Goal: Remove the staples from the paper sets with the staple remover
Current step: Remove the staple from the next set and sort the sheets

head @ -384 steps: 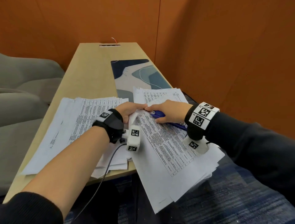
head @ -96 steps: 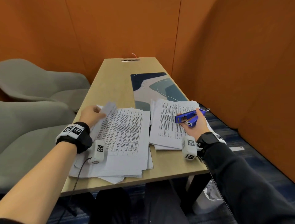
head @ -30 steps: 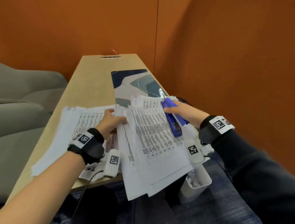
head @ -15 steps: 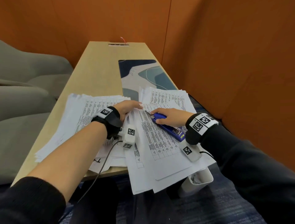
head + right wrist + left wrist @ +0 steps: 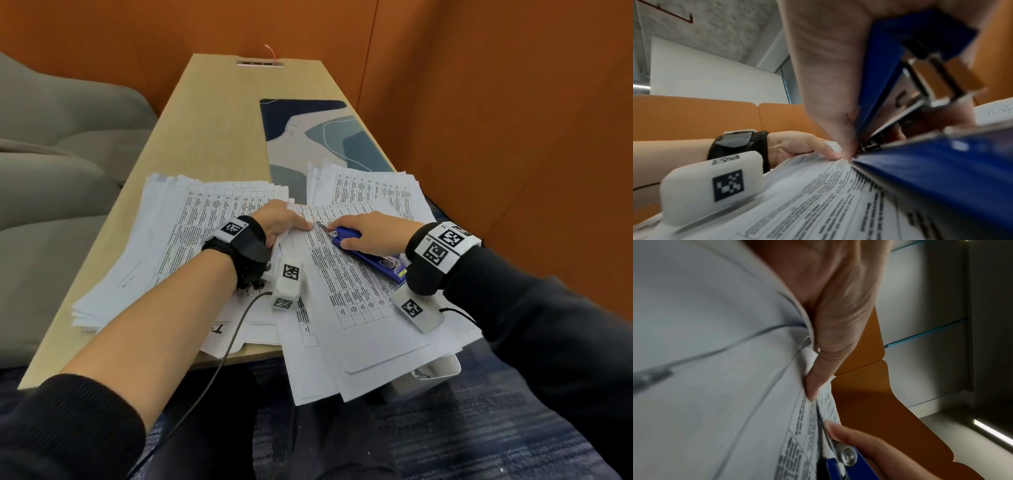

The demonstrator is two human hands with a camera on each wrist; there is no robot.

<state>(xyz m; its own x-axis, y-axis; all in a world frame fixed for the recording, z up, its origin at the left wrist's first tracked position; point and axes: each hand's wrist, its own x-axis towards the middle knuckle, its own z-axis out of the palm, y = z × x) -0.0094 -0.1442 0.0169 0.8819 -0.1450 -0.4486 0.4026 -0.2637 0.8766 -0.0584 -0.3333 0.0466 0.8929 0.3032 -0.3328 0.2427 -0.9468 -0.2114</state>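
A stapled paper set (image 5: pixel 359 301) lies skewed over the table's near edge. My left hand (image 5: pixel 284 222) pinches its top left corner, the thumb (image 5: pixel 818 378) pressing on the folded sheets. My right hand (image 5: pixel 366 229) grips the blue staple remover (image 5: pixel 370 253), which lies flat on the set. Its metal tip (image 5: pixel 322 226) points at the corner, just beside my left thumb. In the right wrist view the blue tool (image 5: pixel 941 170) rests on the printed page (image 5: pixel 828 203), with my left hand (image 5: pixel 797 146) beyond it. The staple itself is hidden.
A wide pile of printed sheets (image 5: pixel 191 240) lies to the left, another pile (image 5: pixel 370 188) behind my right hand. A patterned desk mat (image 5: pixel 318 137) covers the far right of the wooden table (image 5: pixel 212 137). A white bin (image 5: pixel 442 370) stands below the near edge. Grey chairs (image 5: pixel 51 178) are at the left.
Over the last second my right hand lowered the staple remover flat onto the paper set and slid its tip toward the corner. My left hand moved onto that corner and pinches it.
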